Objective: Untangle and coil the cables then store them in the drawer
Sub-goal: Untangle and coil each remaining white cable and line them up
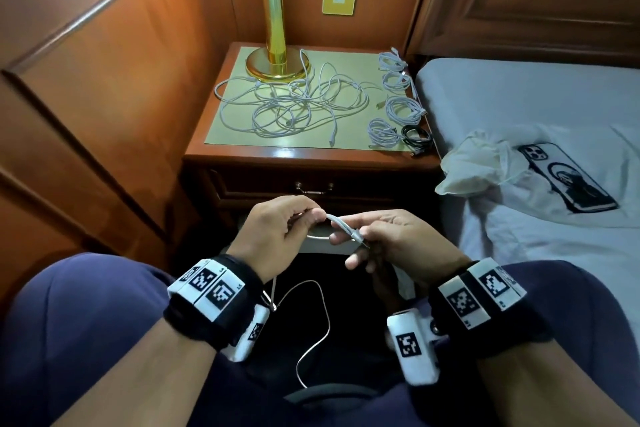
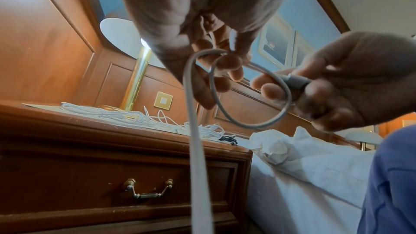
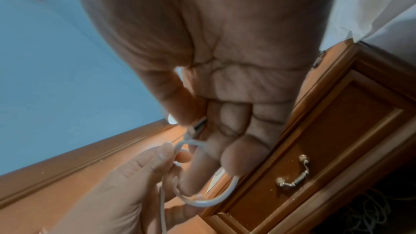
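Head view: both hands meet near the lap, well short of the worktop (image 1: 277, 154). Left hand (image 1: 277, 232) fingers pinch the white cable (image 1: 341, 222) at its loop; right hand (image 1: 394, 239) fingers pinch its plug. Far off, a tangle (image 1: 294, 104) sprawls left, coils (image 1: 398, 104) sit right, drawer (image 2: 117, 181) closed.

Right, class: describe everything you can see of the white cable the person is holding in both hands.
The white cable is thin, smooth and plastic-looking. The right hand pinches its connector end, and the left hand pinches the cord close by. Between the hands it bends into one small loop, clearest in the left wrist view. The rest hangs slack between the knees, curving down over dark ground. It is apart from the tangled pile on the nightstand.
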